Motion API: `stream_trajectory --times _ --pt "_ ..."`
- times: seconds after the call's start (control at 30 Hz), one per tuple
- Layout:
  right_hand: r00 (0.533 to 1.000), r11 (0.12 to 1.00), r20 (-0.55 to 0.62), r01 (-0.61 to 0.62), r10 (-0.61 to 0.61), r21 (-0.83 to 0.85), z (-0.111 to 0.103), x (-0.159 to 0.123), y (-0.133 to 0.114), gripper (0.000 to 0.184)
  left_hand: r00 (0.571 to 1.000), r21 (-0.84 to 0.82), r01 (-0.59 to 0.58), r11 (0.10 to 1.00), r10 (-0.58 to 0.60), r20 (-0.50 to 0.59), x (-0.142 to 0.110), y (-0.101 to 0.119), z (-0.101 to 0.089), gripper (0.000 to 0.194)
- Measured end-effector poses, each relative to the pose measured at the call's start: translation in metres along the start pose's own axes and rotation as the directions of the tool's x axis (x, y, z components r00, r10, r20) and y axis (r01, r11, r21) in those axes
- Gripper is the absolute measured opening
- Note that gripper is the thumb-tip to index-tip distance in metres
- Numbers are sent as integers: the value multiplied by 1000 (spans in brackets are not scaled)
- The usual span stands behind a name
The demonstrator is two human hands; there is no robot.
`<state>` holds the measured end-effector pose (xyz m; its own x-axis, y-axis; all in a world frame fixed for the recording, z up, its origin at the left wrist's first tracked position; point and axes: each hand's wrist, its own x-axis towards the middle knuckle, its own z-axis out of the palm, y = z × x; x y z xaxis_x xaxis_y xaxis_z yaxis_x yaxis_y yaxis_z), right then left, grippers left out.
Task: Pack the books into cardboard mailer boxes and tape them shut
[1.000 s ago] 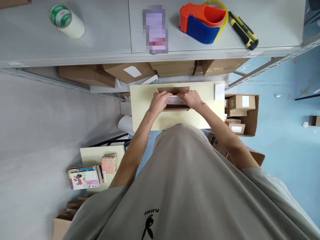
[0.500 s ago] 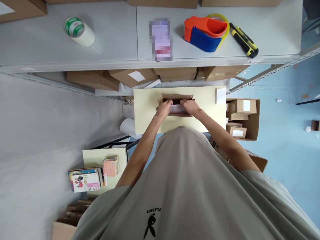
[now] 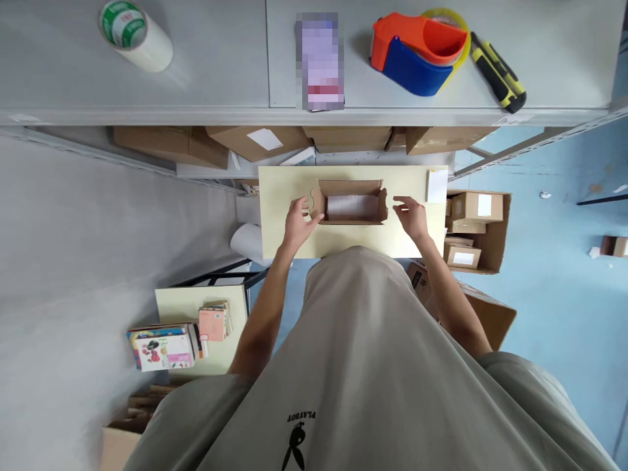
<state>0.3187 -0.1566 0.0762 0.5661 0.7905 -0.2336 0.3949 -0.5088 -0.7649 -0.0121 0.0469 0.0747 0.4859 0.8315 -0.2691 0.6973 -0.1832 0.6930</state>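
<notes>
An open cardboard box (image 3: 349, 187) stands on the pale yellow tabletop (image 3: 284, 183) in front of me. Inside it lies a flat whitish thing (image 3: 352, 207), its kind unclear. At the box's left end is my left hand (image 3: 298, 226), fingers spread, with the thumb at the near left corner; whether it touches the cardboard I cannot tell. My right hand (image 3: 413, 217) hovers just off the right end, fingers apart and nothing in them.
Above the table, a grey shelf (image 3: 220, 72) carries a tape roll (image 3: 154, 52), a pixelated phone-like rectangle (image 3: 320, 62), an orange-and-blue tape dispenser (image 3: 417, 55) and a utility knife (image 3: 498, 72). A large carton of small boxes (image 3: 503, 235) stands right; books (image 3: 164, 350) lie lower left.
Both hands have come out of the box and moved apart to its two ends, fingers opening. The whitish thing inside now shows fully. The view has shifted slightly.
</notes>
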Motion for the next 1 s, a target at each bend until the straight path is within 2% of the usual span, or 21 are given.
stream_trajectory --times 0.07,0.13,0.23,0.3,0.4,0.47,0.5,0.57,0.6,0.67,0.73,0.8,0.87,1.0 --pt "998 996 52 -25 21 85 11 1 3 26 997 -74 -34 997 39 62 1 -3 8 57" --pt "995 992 98 -20 8 123 26 0 0 26 987 -109 -93 990 106 124 1 -3 17 56" --pt "986 997 163 31 -43 76 46 -2 -8 29 964 -74 -145 987 158 213 -2 2 27 67" --pt "976 998 207 68 -66 -3 52 -2 -11 33 953 -11 -179 984 176 248 -4 5 30 68" --pt "959 992 270 104 -82 -66 51 -2 -9 52 954 39 -193 980 179 239 -2 7 32 46" --pt "951 993 298 107 -89 -44 46 -1 -3 59 968 26 -136 990 128 216 4 7 34 35" --pt "952 995 296 94 -78 -41 44 1 -1 55 978 20 -85 996 80 191 8 6 34 38" --pt "969 995 246 41 -18 -92 42 6 4 48 995 30 20 999 -23 99 17 4 36 63" --pt "979 991 203 7 21 -137 42 10 6 54 998 41 54 998 -56 43 23 3 38 82" --pt "989 976 133 -30 60 -217 44 18 7 81 999 60 45 997 -43 -33 33 0 39 113" --pt "991 970 130 3 29 -244 45 26 6 106 999 54 -42 998 43 -24 41 -3 40 123" --pt "983 969 181 77 -34 -236 44 30 4 110 992 43 -124 991 124 11 45 -5 40 114" --pt "972 963 224 126 -72 -238 41 30 3 102 986 48 -166 985 165 23 44 -8 40 95" --pt "962 921 264 169 -76 -351 37 19 2 62 983 98 -186 978 184 21 30 -15 45 44"
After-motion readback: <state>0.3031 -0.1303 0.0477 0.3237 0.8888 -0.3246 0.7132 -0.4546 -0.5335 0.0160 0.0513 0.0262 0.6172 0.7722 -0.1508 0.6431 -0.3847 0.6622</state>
